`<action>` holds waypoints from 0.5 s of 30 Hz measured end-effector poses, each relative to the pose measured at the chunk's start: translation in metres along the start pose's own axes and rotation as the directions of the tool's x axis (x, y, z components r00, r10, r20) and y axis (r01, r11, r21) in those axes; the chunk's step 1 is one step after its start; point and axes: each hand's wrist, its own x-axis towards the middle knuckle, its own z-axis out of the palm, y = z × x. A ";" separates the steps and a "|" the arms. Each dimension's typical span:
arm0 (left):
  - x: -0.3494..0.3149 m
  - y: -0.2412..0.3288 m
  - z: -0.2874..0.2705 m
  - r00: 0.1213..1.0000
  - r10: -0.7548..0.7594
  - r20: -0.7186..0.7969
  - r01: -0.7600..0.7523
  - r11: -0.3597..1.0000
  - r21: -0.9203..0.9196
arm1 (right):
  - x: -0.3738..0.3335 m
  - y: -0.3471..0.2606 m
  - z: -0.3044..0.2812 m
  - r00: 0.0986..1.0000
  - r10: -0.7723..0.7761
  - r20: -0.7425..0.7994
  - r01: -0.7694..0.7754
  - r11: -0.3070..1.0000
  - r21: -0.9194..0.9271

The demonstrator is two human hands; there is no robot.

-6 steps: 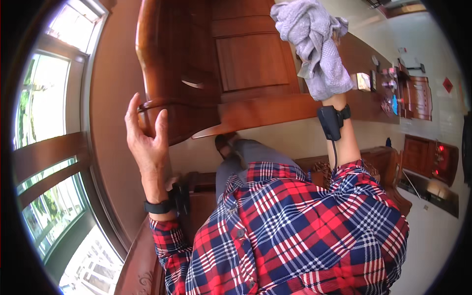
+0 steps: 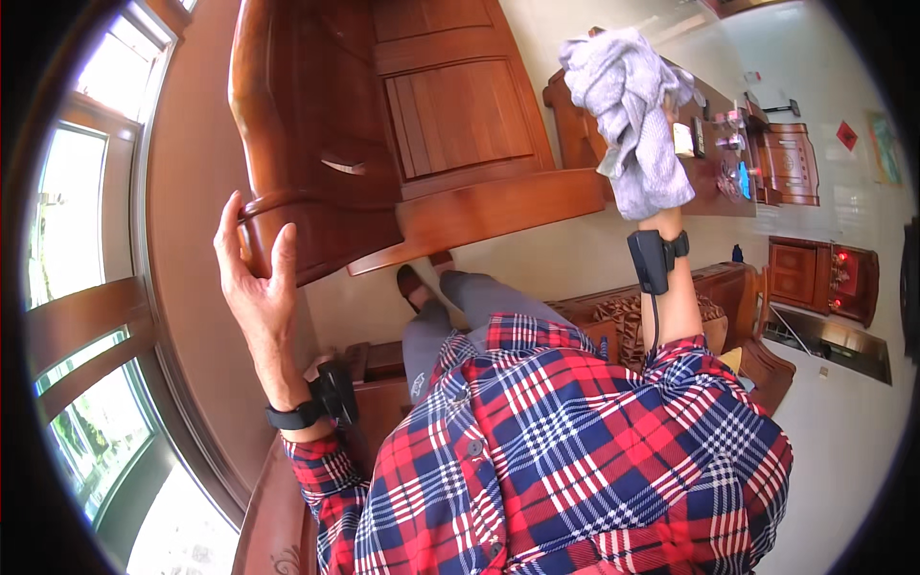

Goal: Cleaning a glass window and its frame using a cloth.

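Left hand point(image 2: 257, 287), fingers spread, rests against the glossy, curved wooden armrest point(image 2: 297, 158). Far right, the right hand point(image 2: 670, 107), largely covered, grasps a crumpled, textured grey towel point(image 2: 632, 125).

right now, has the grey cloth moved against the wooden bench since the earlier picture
Yes: the grey cloth has shifted right and lower in the view, judged against the wooden bench.

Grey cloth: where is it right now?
In the head view, the grey cloth is at upper right, mostly hiding the right hand, just beyond the black wrist device.
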 end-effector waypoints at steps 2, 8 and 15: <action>-0.004 0.000 0.001 0.996 -0.088 0.011 0.089 0.995 -0.053 | -0.001 0.007 0.004 1.000 0.002 -0.025 0.001 0.992 0.125; -0.001 -0.014 0.011 0.991 -0.131 0.033 0.135 0.977 -0.168 | -0.041 0.130 -0.050 0.996 -0.022 -0.085 0.014 0.995 -0.098; 0.007 -0.054 -0.033 0.979 -0.189 0.079 0.191 0.982 -0.014 | -0.020 0.037 -0.007 0.981 0.175 -0.088 -0.150 0.960 0.238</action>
